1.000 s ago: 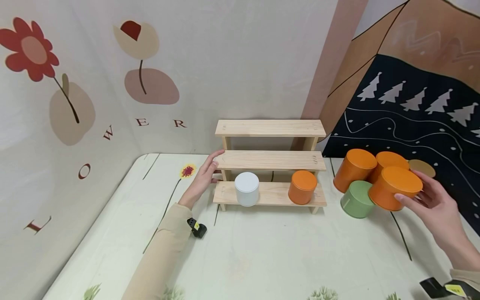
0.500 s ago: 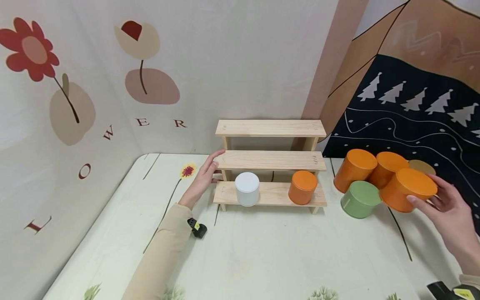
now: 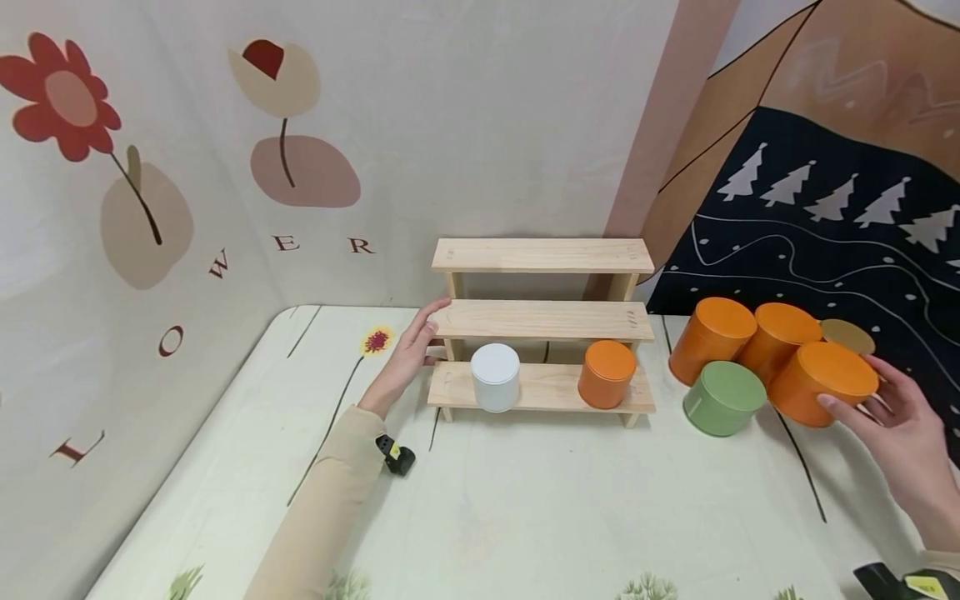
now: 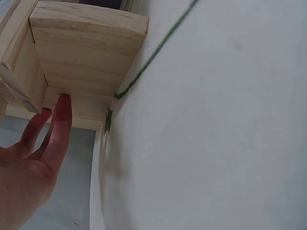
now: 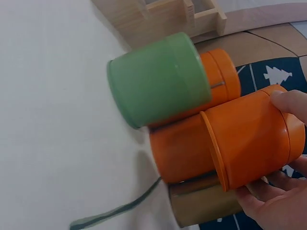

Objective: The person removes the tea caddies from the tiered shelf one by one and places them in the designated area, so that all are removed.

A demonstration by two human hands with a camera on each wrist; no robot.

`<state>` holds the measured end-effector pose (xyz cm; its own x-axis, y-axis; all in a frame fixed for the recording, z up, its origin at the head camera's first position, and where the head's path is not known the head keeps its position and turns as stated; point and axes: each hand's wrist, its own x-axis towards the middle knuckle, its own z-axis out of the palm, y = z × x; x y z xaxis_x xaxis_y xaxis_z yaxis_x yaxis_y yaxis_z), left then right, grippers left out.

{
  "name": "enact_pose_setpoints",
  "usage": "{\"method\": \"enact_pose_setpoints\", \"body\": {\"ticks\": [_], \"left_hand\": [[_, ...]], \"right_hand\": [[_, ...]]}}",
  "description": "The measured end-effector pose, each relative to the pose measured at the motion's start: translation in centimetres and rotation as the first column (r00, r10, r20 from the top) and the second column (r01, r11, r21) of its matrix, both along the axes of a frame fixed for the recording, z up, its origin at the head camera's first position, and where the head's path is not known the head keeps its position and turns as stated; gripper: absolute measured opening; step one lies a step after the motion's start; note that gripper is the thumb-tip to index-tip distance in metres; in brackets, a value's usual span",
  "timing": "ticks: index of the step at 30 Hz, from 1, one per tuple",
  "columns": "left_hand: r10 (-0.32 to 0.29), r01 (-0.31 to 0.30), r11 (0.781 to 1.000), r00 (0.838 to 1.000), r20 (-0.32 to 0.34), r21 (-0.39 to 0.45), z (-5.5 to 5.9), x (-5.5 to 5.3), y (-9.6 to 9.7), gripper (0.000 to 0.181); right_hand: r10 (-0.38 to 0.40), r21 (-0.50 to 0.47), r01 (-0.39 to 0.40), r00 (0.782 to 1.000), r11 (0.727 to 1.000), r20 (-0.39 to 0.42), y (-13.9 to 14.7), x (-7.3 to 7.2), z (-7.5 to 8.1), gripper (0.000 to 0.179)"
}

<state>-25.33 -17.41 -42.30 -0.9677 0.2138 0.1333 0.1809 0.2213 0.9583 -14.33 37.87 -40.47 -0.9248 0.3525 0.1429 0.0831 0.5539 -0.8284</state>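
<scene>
My right hand [image 3: 903,433] grips an orange lidded tin [image 3: 821,383] round its side, thumb in front and fingers behind. In the right wrist view this orange tin overlaps another orange tin [image 5: 184,148] and a gold tin [image 5: 204,200]. Just left of the held tin stands a green tin [image 3: 723,400]. My left hand [image 3: 401,367] touches the left end of a three-step wooden shelf [image 3: 543,318]. The left wrist view shows extended fingers [image 4: 58,127] against the wood. On the lowest step sit a white tin [image 3: 495,379], left, and a small orange tin [image 3: 606,375], right.
Behind the green tin stand a tall orange tin [image 3: 712,337] and another one beside it, with the gold tin's lid [image 3: 847,336] further right. A printed cloth backdrop [image 3: 480,125] rises behind the shelf. Pale patterned cloth [image 3: 525,500] covers the table.
My right hand has moved to the right with the orange tin, away from the green tin, and is slightly lower over the last half second. My left hand stays at the shelf.
</scene>
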Motion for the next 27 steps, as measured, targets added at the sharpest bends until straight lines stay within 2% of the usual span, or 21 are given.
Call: {"method": "enact_pose_setpoints", "body": {"ticks": [6,13,23,27], "left_hand": [[-0.007,0.007,1.0,0.999,0.033,0.009,0.6,0.3,0.1,0.046],[-0.013,0.014,1.0,1.0,0.026,-0.022,3.1,2.1,0.9,0.046],[-0.015,0.015,1.0,0.999,0.043,-0.002,3.1,2.0,0.8,0.046],[-0.016,0.016,1.0,0.999,0.048,0.003,3.2,2.1,0.9,0.046]], "right_hand": [[-0.011,-0.015,0.011,0.999,1.0,0.032,0.5,-0.5,-1.6,0.076],[0.038,-0.044,-0.036,0.998,0.998,0.045,0.6,-0.5,-2.7,0.077],[0.101,-0.103,-0.095,0.993,0.99,0.055,0.8,-0.7,-4.4,0.082],[0.137,-0.144,-0.126,0.988,0.981,0.068,0.8,-0.5,-4.5,0.083]]}}
